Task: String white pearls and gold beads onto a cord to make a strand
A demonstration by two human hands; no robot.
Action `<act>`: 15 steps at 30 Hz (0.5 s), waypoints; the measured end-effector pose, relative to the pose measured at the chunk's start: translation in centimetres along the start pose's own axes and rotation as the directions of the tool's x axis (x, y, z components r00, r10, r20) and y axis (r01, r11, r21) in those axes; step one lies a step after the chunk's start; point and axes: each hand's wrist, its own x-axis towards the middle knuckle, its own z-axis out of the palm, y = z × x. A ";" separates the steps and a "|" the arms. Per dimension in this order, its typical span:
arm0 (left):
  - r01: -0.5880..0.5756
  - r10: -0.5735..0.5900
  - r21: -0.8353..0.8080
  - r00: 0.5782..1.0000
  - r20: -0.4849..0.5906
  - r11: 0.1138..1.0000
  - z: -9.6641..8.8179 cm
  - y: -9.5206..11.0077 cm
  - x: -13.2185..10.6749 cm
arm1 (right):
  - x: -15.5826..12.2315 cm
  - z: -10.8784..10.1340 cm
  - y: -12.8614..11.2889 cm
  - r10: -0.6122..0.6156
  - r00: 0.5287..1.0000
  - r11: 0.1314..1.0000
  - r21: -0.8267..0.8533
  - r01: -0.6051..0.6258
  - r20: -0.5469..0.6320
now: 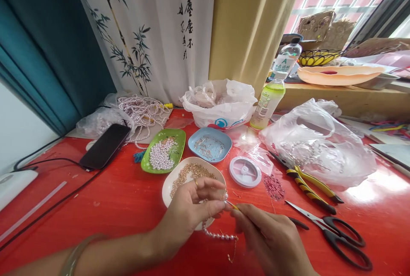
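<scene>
My left hand (pixel 195 207) is closed in a pinch on a pearl bead strand (pixel 221 236). The strand hangs below the fingers and ends in a thin gold chain (pixel 232 252). Close beside it, my right hand (pixel 269 233) is wrapped round pliers (pixel 235 207), whose thin metal tip meets the beads at my left fingertips. The palm hides most of this tool; a dark handle end shows behind the hand. Under my left hand stands a white dish (pixel 167 190) of small gold beads (pixel 192 173), partly covered by the hand.
A green dish (pixel 181 139) holds pearls; a blue dish (pixel 209 133) holds metal pins. Right of them lie a clear spool (pixel 245 172), red bits (pixel 273 187), yellow-black pliers (pixel 310 188) and scissors (pixel 336 229). Plastic bags (pixel 317 139), a bottle (pixel 269 101) and a phone (pixel 105 146) stand around.
</scene>
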 end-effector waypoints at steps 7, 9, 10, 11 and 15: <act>0.000 -0.005 0.123 0.999 0.038 0.992 0.1 0.5 0.2 | 0.3 -0.2 -0.3 -0.028 0.999 1.000 -0.005 0.028 -0.016; 0.007 -0.013 0.144 0.999 0.043 0.990 0.1 0.3 0.3 | 0.4 -0.2 -0.3 -0.027 0.999 1.000 -0.008 0.027 -0.016; 0.015 -0.021 0.148 0.999 0.040 0.989 0.0 0.2 0.4 | 0.4 -0.2 -0.2 -0.023 1.000 1.000 -0.012 0.023 -0.014; 0.019 -0.025 0.150 0.999 0.035 0.988 -0.1 0.1 0.4 | 0.4 -0.2 -0.2 -0.023 1.000 1.000 -0.017 0.022 -0.013; 0.004 -0.003 0.173 1.000 -0.007 0.985 -0.2 0.0 0.5 | 0.4 -0.1 0.0 -0.042 0.999 0.998 -0.043 0.041 -0.011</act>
